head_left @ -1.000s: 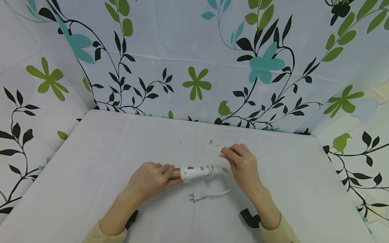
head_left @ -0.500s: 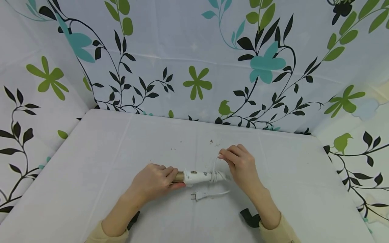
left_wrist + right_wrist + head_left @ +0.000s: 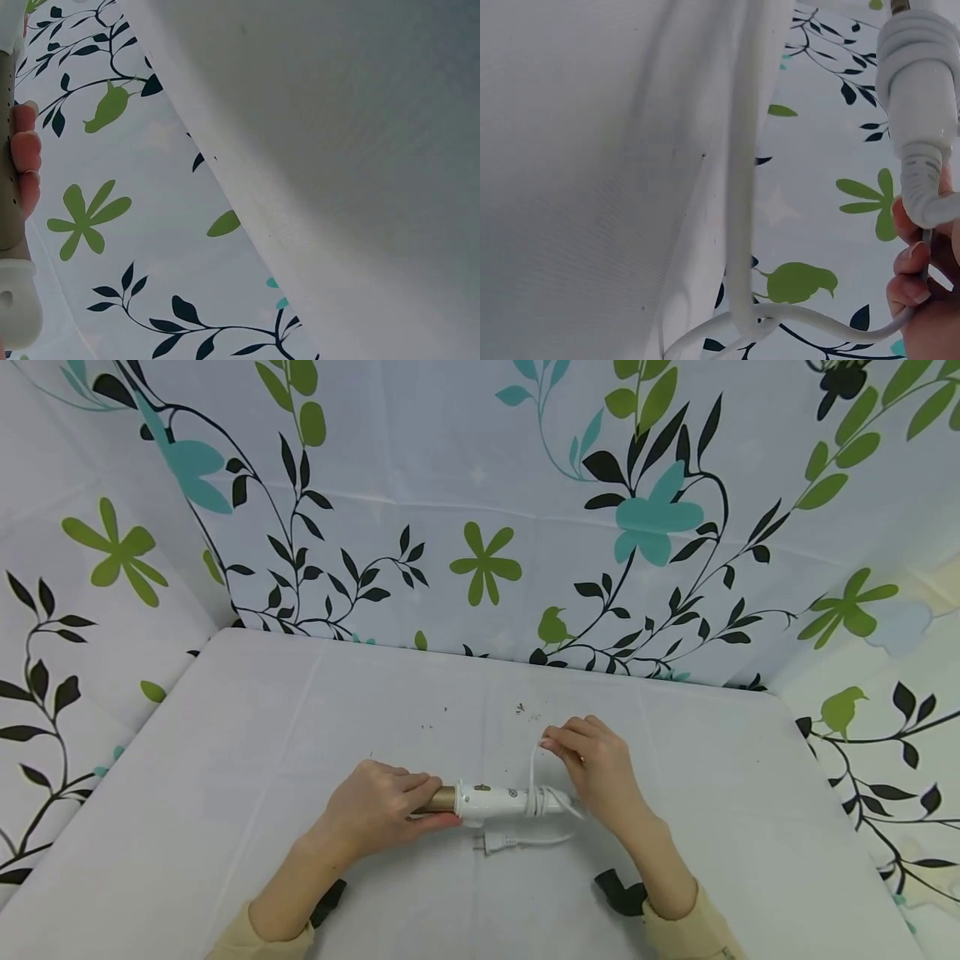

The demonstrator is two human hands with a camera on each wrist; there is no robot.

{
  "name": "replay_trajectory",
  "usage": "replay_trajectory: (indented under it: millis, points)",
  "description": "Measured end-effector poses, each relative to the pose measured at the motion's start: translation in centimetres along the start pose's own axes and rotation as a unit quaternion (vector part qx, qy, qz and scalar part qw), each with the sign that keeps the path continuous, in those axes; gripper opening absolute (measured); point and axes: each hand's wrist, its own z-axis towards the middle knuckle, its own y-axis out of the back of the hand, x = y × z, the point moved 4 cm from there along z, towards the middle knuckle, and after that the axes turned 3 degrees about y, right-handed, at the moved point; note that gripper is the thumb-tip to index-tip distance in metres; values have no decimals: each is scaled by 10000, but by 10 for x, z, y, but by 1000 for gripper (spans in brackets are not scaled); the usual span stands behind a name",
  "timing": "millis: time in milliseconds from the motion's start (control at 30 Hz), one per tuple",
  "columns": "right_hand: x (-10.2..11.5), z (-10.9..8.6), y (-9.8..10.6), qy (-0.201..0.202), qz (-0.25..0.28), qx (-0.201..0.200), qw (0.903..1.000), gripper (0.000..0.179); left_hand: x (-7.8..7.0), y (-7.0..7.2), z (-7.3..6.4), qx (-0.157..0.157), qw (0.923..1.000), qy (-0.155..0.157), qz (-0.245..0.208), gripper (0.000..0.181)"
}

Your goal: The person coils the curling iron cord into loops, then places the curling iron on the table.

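Observation:
A curling iron (image 3: pixel 491 803) with a white handle lies crosswise between the hands, above the white table. My left hand (image 3: pixel 386 806) grips its gold-brown barrel (image 3: pixel 439 799); in the left wrist view, fingertips (image 3: pixel 27 154) show along the barrel. White cord (image 3: pixel 533 768) loops around the handle's right end, several coils side by side. From there a length rises to my right hand (image 3: pixel 596 768), whose thumb and fingers pinch it. The right wrist view shows the coils (image 3: pixel 919 56) close up, and cord passing through the curled fingers. Just below the handle is the two-pin plug (image 3: pixel 500 842).
The white-covered table (image 3: pixel 262 735) has small dark specks (image 3: pixel 521 708) toward its back. Patterned cloth (image 3: pixel 420 460) hangs behind and at both sides. Dark straps (image 3: pixel 621 893) show beside both forearms, near the sleeves.
The curling iron and left hand have shifted slightly to the right. More cord is coiled around the handle's end, and the handle now sits nearer the plug. The right hand keeps hold of the cord.

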Motion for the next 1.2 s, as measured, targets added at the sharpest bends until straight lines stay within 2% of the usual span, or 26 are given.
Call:
replay_trajectory:
  millis: [300,500,767,1000,1067,1200]
  points:
    - [-9,-3,1,-588,493,408,9962,16,2,2,1,-87,9972,306,-679,40]
    - [-9,-2,2,-894,859,632,9903,14,2,2,2,-18,9950,411,-905,41]
    - [-15,-5,-1,-977,1128,763,9859,13,2,4,2,20,9883,618,-1392,36]
    - [-21,-6,-3,-764,1536,579,9835,14,4,5,4,-52,9726,1047,-2077,29]
    - [-22,-6,-3,-821,1572,587,9824,14,6,6,4,-97,9695,1141,-2168,27]
    - [-22,-8,-5,-948,1637,679,9796,15,6,6,5,-110,9686,1219,-2164,26]
